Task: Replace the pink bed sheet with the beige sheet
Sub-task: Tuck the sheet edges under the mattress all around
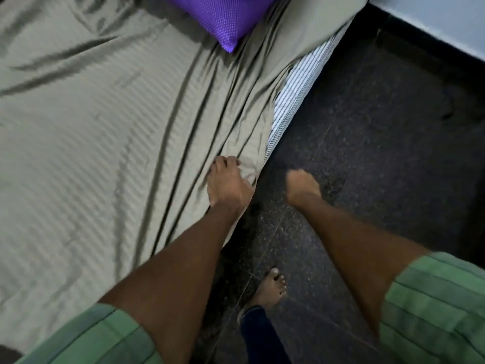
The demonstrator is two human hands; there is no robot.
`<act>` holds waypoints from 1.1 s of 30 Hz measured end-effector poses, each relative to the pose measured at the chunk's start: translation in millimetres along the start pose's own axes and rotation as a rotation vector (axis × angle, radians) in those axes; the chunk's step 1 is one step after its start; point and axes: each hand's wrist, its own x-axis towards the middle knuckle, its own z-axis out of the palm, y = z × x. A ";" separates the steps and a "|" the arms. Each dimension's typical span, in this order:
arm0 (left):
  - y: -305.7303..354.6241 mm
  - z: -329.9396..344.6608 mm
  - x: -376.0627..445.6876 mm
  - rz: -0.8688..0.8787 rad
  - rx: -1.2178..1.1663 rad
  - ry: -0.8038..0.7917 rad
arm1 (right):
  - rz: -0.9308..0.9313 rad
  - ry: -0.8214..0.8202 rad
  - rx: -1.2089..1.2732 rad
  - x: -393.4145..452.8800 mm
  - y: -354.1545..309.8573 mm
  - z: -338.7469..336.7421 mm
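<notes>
Looking down from the head camera, I see the beige sheet (pixel 86 122) already spread over most of the bed, filling the left of the view, with long creases running toward the far right corner. No pink sheet is anywhere in view, so I judge the swap itself is largely done.

My left hand (pixel 228 183) lies on the sheet's right edge, its fingers curled into a bunch of the fabric just at the bed's side. My right hand (pixel 301 187) hangs over the dark floor (pixel 380 158), near the bed but apart from it; its fingers look curled with nothing in them, though blur makes me unsure.

Farther along that edge the striped mattress (pixel 294 93) shows bare, so pulling and tucking this side remains. A purple pillow (pixel 225 14) rests on the sheet at the far end.
</notes>
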 end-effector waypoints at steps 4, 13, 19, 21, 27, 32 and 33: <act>32.3 9.2 8.8 -0.053 0.187 0.028 | -0.003 -0.120 0.032 2.9 46.5 -7.1; 40.6 9.7 24.3 -0.246 0.024 -0.117 | -0.045 0.116 0.548 47.4 -46.0 -81.3; 72.1 17.5 23.2 -0.229 0.045 0.079 | 0.119 -0.008 0.727 71.0 -23.4 -62.6; 61.0 11.7 46.3 -0.218 0.112 0.046 | 0.032 0.031 0.665 73.8 -22.2 -64.4; 83.8 0.0 97.7 -0.243 0.121 -0.157 | -0.020 0.106 0.607 104.0 -19.1 -84.1; 135.1 2.8 80.3 -0.064 -0.308 -0.961 | 0.097 0.044 0.669 115.3 -13.4 -95.5; 143.2 3.6 77.0 -0.054 -0.393 -1.004 | 0.159 0.036 0.682 115.1 -3.8 -94.4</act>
